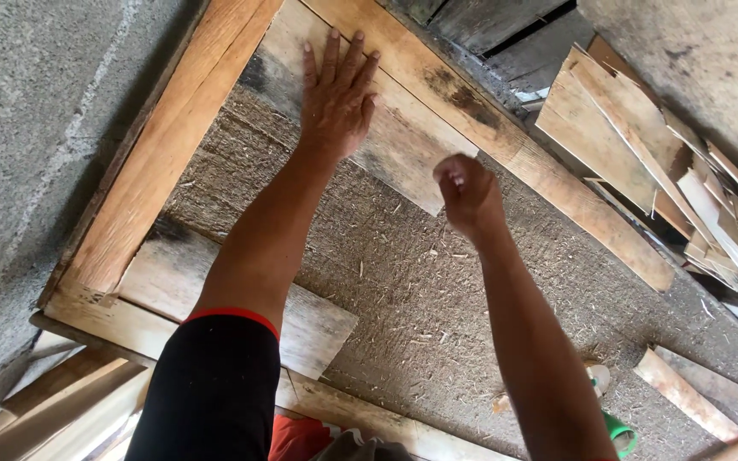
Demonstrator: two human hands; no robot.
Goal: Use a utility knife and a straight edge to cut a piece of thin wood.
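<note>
Overhead, two hands: left hand (336,98) flat on one board (386,141), right hand (468,198) fisted.

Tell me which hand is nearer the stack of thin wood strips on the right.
Right. The right hand, fist closed, hovers nearer the stack of thin wood strips; the left hand lies flat on a plank, farther away.
</note>
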